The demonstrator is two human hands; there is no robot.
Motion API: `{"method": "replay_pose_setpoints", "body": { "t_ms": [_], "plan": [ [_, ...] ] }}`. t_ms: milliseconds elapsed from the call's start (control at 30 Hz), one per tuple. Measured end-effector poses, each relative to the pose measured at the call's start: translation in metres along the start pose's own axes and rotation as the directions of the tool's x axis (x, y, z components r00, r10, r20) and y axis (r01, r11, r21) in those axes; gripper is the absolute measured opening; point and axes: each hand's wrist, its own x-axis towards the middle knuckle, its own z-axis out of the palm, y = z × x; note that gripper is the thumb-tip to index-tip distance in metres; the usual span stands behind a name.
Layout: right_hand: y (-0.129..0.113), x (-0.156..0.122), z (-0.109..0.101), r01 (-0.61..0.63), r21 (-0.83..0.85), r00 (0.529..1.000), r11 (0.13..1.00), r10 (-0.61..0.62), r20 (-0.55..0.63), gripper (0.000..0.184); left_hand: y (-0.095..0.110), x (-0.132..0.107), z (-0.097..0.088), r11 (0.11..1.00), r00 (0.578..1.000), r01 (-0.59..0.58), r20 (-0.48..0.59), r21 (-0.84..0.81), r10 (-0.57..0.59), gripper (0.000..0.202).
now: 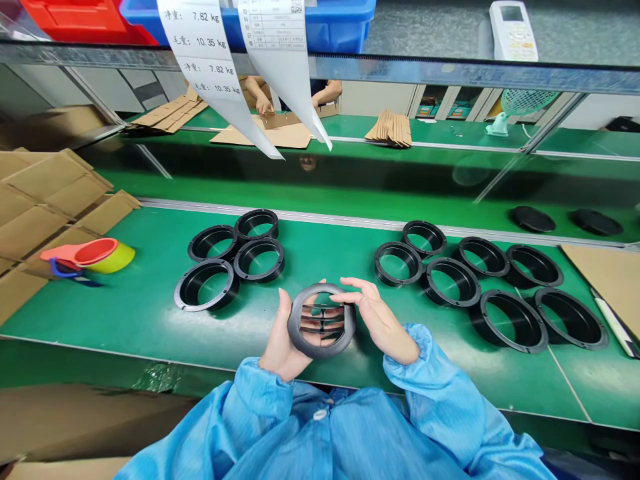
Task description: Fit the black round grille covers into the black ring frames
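Note:
A round black air vent (297, 327) with a wide smooth rim and thin slats across its opening is in front of my chest, over the near part of the green table. My left hand (280, 343) cradles it from the left and below, thumb up along the rim, and its fingers show through the slats. On the other side, my right hand (377, 319) has its fingers stretched out, their tips at the upper right rim and slats. To the left stand several black rings (219, 308); a larger group of black rings (537, 340) stands to the right.
At left are stacked cardboard dividers (45, 200) and a red and yellow scoop-like cup (117, 257). A white-handled tool (613, 323) lies by a cardboard sheet (607, 273) at right. Paper labels (210, 67) hang from the overhead shelf (425, 70). Across from me, another person's hands (263, 103) handle cardboard.

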Motion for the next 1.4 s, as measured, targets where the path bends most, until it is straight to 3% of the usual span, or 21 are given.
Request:
{"method": "replay_pose_setpoints", "body": {
  "t_ms": [533,733,867,967,1067,1133,1233,1400],
  "plan": [
    [0.017,-0.009,-0.001,-0.106,0.158,0.993,0.982,0.111,-0.026,0.053,-0.01,0.01,-0.007,0.999,0.999,0.034,-0.028,0.017,-0.034,0.074],
    [0.02,-0.011,-0.002,-0.083,0.094,0.996,0.992,0.086,-0.025,0.048,-0.01,0.012,-0.002,0.998,0.996,0.058,-0.06,-0.004,-0.058,0.073],
    [0.02,-0.013,0.002,0.008,-0.061,0.998,0.998,-0.011,-0.061,0.05,-0.009,0.01,0.008,0.997,0.989,0.066,-0.128,-0.045,-0.071,0.071],
    [0.018,-0.018,0.011,0.103,-0.302,0.987,0.948,-0.135,-0.086,0.055,-0.009,0.009,0.013,0.998,0.979,0.055,-0.193,-0.032,-0.06,0.07],
    [0.018,-0.024,0.021,0.299,-0.533,0.95,0.792,-0.301,0.085,0.07,-0.008,0.009,0.015,0.999,0.937,0.038,-0.347,0.019,-0.029,0.06],
    [0.02,-0.026,0.024,0.355,-0.593,0.933,0.722,-0.315,0.174,0.077,-0.009,0.011,0.015,0.997,0.905,0.056,-0.424,0.048,-0.03,0.054],
    [0.023,-0.027,0.021,0.279,-0.588,0.959,0.759,-0.25,0.133,0.086,-0.011,0.014,0.016,0.993,0.908,0.1,-0.414,0.063,-0.065,0.053],
    [0.017,-0.024,0.007,0.189,-0.48,0.982,0.857,-0.152,0.115,0.113,-0.024,0.027,0.024,0.986,0.957,0.155,-0.256,0.059,-0.135,0.059]
  ]
}}
